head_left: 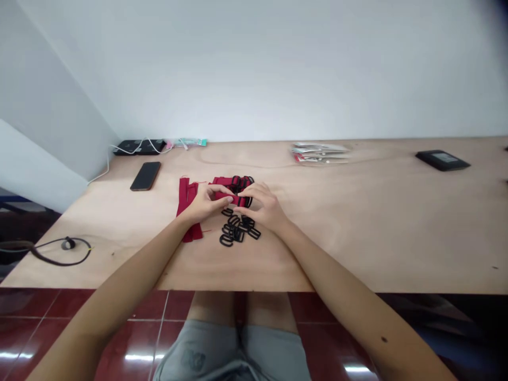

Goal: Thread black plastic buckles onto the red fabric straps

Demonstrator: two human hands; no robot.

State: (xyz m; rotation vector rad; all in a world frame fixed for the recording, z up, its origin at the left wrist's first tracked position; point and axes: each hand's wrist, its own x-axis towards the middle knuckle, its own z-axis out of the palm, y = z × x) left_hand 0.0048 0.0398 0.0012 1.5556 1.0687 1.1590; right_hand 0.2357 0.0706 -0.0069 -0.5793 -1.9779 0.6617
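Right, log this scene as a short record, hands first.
Left hand: fingers on a red strip
Right hand: fingers at the same strip, grip unclear
Nearer the body: loose black fittings
Beyond the hands: red straps with black fittings
Left: flat red straps, phone
Back: packets, black boxes
Right: dark device

No readable text, labels or numbers anywhere

A dark phone (145, 176) is laid on the bench (357, 227), left of the left hand (204, 202). Behind it, two black boxes (138, 147) are crossed by a white wire (108, 161). A black cord (59, 262) is curled nearer the front. Packets (319, 152) are piled beyond the right hand (264, 205), and a black gadget (442, 160) is set far to its right.
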